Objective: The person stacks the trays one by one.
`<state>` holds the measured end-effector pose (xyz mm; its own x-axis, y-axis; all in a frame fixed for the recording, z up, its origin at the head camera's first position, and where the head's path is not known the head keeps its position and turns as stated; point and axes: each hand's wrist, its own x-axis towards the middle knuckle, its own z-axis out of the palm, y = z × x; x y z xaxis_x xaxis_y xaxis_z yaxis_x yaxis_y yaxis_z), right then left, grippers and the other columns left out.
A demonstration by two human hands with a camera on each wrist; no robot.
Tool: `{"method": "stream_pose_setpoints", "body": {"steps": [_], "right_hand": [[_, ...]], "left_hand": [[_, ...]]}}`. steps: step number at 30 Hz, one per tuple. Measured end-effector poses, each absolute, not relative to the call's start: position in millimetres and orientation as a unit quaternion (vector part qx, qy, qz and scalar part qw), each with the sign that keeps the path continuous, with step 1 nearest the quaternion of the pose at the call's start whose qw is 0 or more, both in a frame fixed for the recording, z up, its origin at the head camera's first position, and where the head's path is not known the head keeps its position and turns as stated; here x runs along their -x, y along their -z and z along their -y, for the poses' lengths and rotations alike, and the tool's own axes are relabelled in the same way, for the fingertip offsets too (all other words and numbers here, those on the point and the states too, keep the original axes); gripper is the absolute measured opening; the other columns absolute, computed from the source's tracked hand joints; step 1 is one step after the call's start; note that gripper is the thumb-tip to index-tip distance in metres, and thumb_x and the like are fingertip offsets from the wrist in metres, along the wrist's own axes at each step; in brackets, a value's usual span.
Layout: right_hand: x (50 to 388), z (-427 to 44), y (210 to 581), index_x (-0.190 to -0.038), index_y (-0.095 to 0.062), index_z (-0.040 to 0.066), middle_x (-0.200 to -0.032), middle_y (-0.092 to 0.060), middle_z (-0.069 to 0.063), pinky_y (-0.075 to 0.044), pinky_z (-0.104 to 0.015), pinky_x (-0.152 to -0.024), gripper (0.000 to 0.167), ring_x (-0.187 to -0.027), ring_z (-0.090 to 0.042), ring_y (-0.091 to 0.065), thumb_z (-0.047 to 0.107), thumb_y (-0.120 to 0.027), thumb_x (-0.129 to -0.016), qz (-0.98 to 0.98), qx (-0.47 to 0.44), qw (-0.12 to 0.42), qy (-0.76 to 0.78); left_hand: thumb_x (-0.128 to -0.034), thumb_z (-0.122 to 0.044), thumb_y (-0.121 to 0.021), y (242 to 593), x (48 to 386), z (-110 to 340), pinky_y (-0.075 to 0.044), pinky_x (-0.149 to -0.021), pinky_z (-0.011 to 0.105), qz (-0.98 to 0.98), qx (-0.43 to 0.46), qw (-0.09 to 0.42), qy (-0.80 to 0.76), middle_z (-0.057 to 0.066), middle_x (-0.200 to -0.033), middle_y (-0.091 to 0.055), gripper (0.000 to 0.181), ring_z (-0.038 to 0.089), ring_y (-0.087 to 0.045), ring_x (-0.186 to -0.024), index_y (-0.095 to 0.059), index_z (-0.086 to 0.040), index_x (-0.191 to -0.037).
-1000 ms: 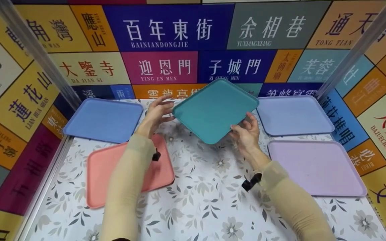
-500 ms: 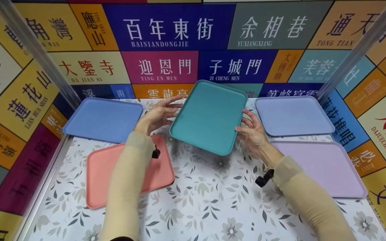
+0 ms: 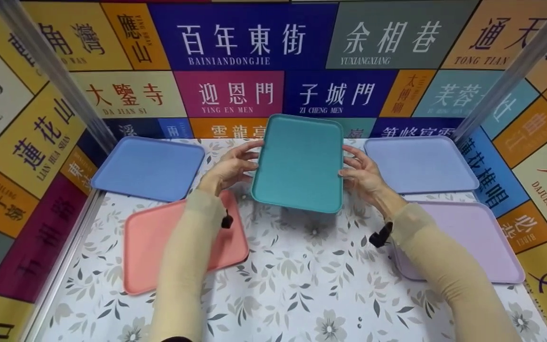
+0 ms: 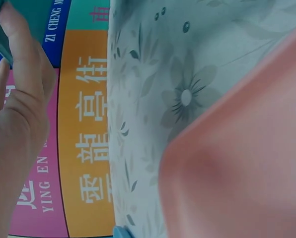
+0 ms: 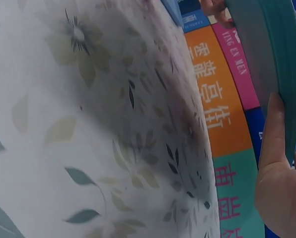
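Observation:
In the head view a teal rectangular tray (image 3: 299,164) is held up off the table, tilted with its inner face toward me. My left hand (image 3: 233,166) grips its left edge, thumb and fingers at the rim. At the opposite edge my right hand (image 3: 366,173) pinches the tray between thumb and fingers. From the left wrist view, the left hand (image 4: 21,109) is at a corner of the teal tray (image 4: 38,20). The right wrist view shows the right hand (image 5: 282,183) at the tray's (image 5: 267,54) edge, one finger along the underside.
On the flower-patterned table (image 3: 292,285) lie a blue tray (image 3: 150,168) at back left, a coral tray (image 3: 147,242) partly under my left forearm, a pale blue tray (image 3: 418,164) at back right and a lilac tray (image 3: 473,237) before it. Sign-covered walls (image 3: 249,35) stand around.
The teal tray has turned from a diamond slant to nearly straight. The right hand has moved rightward and slightly up along with it. The left hand has shifted slightly right, against the tray's edge.

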<state>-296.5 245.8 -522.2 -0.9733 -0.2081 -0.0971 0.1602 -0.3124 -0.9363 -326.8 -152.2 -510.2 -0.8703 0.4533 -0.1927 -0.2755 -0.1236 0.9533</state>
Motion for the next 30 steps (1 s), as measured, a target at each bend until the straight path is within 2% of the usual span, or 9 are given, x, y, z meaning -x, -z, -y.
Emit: {"method": "stream_pose_setpoints", "body": {"steps": [4,8,16,20,25,30], "right_hand": [[309.3,-249.4,524.4,-0.172,-0.039,0.003,-0.126,-0.079,0.004,-0.068,-0.028,-0.079,0.081,-0.099,-0.011,-0.079,-0.020,-0.064,-0.099,-0.614,0.012,0.113,0.781],[319.4,-250.2,529.4,-0.170,-0.046,0.004,-0.131,-0.072,0.003,-0.067,-0.026,-0.082,0.076,-0.100,-0.009,-0.077,-0.016,-0.066,-0.099,-0.662,-0.007,0.121,0.739],[330.0,-245.5,546.7,-0.167,-0.053,0.007,-0.154,-0.060,-0.020,-0.063,-0.022,-0.073,0.075,-0.090,-0.005,-0.071,-0.010,-0.068,-0.095,-0.755,-0.027,0.125,0.643],[330.9,-244.8,555.7,-0.164,-0.056,0.006,-0.159,-0.057,-0.026,-0.061,-0.019,-0.074,0.072,-0.091,-0.004,-0.069,-0.008,-0.069,-0.095,-0.783,-0.021,0.124,0.609],[331.3,-243.2,562.6,-0.162,-0.059,0.005,-0.159,-0.059,-0.029,-0.063,-0.020,-0.075,0.069,-0.094,-0.005,-0.070,-0.009,-0.071,-0.095,-0.793,-0.023,0.128,0.595],[333.4,-240.2,567.0,-0.156,-0.065,0.003,-0.153,-0.061,-0.027,-0.060,-0.020,-0.069,0.067,-0.085,-0.004,-0.066,-0.010,-0.072,-0.090,-0.808,-0.034,0.122,0.575]], "left_hand": [[-0.1048,0.005,-0.065,517.8,326.5,145.7,-0.070,-0.082,0.042,-0.645,-0.064,0.224,-0.728,0.019,-0.159,-0.060,0.071,0.023,-0.074,-0.113,-0.052,-0.025,-0.169],[-0.1006,0.010,-0.065,526.6,327.1,137.7,-0.069,-0.074,0.040,-0.666,-0.044,0.208,-0.715,0.021,-0.158,-0.060,0.076,0.024,-0.071,-0.109,-0.053,-0.023,-0.168],[-0.0898,0.014,-0.063,543.4,324.9,123.6,-0.069,-0.073,0.042,-0.736,-0.012,0.174,-0.654,0.019,-0.148,-0.061,0.081,0.022,-0.069,-0.085,-0.057,-0.016,-0.165],[-0.0874,0.017,-0.059,548.8,323.3,118.9,-0.067,-0.068,0.039,-0.750,-0.002,0.174,-0.639,0.018,-0.145,-0.060,0.082,0.021,-0.067,-0.082,-0.057,-0.012,-0.164],[-0.0862,0.015,-0.057,552.1,320.9,115.3,-0.069,-0.073,0.042,-0.771,0.009,0.169,-0.614,0.018,-0.142,-0.059,0.081,0.021,-0.066,-0.093,-0.057,-0.009,-0.164],[-0.0839,0.015,-0.054,555.9,320.8,111.4,-0.067,-0.075,0.038,-0.798,0.004,0.158,-0.582,0.021,-0.144,-0.061,0.083,0.023,-0.064,-0.108,-0.056,-0.007,-0.164]]}}
